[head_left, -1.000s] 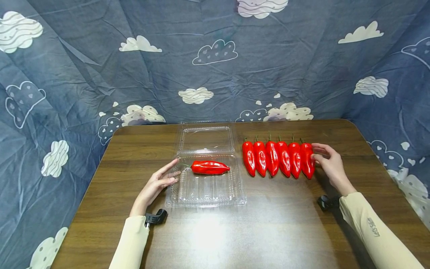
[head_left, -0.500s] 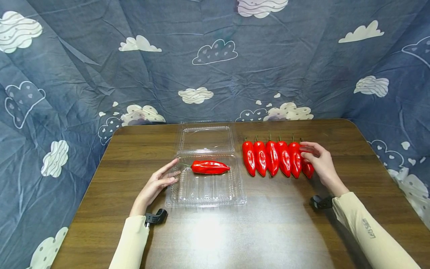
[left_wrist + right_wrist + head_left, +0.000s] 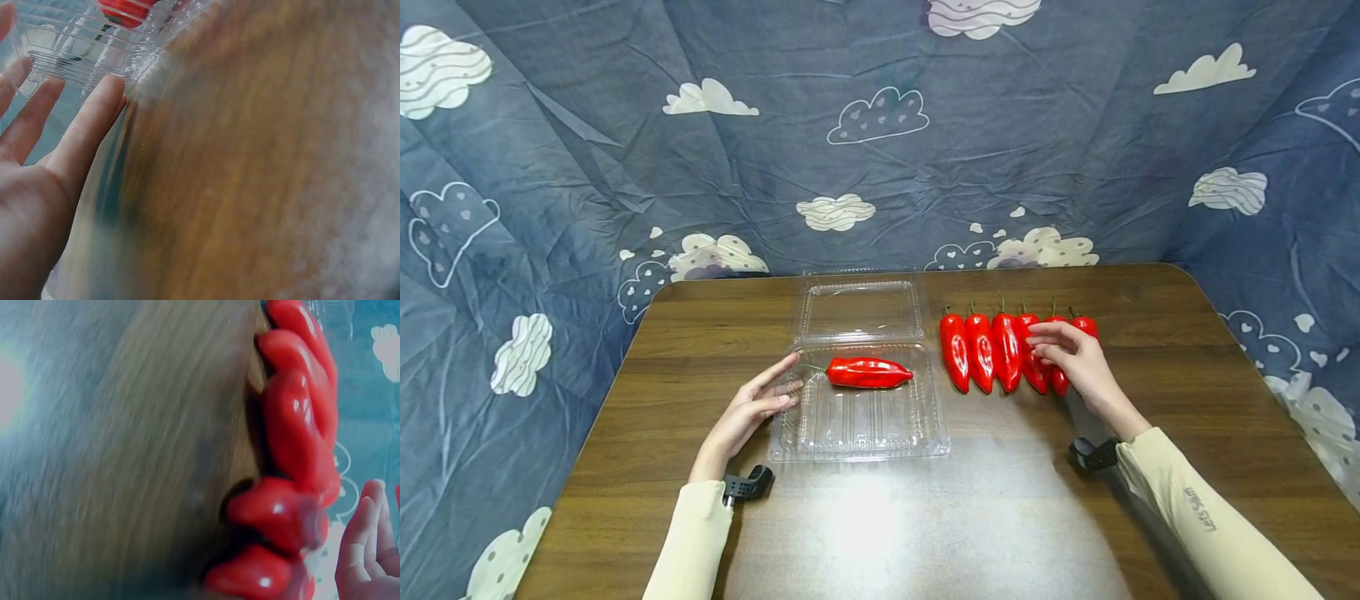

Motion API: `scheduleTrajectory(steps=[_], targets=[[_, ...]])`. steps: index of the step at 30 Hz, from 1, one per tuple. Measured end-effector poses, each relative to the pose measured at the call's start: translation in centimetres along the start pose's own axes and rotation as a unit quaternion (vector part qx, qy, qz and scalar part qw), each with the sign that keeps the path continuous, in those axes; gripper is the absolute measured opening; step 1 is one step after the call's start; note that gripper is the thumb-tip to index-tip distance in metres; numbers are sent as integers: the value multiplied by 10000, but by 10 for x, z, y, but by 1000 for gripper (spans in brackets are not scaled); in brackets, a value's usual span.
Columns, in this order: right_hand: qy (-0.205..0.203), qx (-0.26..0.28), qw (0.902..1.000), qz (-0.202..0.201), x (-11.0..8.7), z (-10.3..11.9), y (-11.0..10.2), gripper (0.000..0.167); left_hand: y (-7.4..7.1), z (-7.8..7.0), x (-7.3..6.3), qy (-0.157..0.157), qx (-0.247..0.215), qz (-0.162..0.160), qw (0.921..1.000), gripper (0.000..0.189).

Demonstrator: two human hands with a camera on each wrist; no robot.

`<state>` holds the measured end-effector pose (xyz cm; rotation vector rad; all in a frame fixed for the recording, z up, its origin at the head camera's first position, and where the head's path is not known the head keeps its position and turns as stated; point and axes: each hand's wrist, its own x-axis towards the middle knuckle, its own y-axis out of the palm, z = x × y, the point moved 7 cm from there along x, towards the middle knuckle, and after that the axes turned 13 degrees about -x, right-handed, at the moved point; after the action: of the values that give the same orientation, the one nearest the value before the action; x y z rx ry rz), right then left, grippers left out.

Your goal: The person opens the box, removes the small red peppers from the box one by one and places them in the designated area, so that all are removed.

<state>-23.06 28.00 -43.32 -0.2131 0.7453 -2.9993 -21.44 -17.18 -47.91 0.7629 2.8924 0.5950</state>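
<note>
A clear plastic clamshell box [image 3: 865, 429] lies with its lid folded back on the table. Inside it, one red pepper [image 3: 868, 373] lies sideways, green stem to the left. My left hand [image 3: 745, 417] rests its extended fingers against the box's left wall; the left wrist view shows the fingertips [image 3: 111, 84] right at the ribbed plastic [image 3: 69, 53]. To the right of the box, several more red peppers [image 3: 955, 354] stand side by side in a row, stems away from me. My right hand [image 3: 1086, 371] is over the row's right part, fingers loosely extended and covering parts of those peppers.
The brown wooden table [image 3: 1015, 517] reflects a bright glare near its front. The box's lid [image 3: 861, 308] reaches close to the table's back edge. A blue cloth [image 3: 880, 175] with cloud prints hangs behind and at both sides.
My right hand has moved left, from the rightmost pepper of the row to over the ones nearer its middle. The left hand, the box and the peppers have stayed put.
</note>
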Motion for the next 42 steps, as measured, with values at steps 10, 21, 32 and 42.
scheduleTrajectory(steps=[10,21,32,42], targets=[[-171,264,9989,348,5,18,24,30,0,-1,0,35,21,19,10000,63],[-311,371,9967,657,11,37,52,27,1,-1,0,31,13,13,10000,63],[-392,663,9920,1001,15,50,79,27,1,-1,0,-3,28,13,10000,63],[-478,808,9869,1311,17,67,104,28,1,0,0,4,31,19,10000,63]])
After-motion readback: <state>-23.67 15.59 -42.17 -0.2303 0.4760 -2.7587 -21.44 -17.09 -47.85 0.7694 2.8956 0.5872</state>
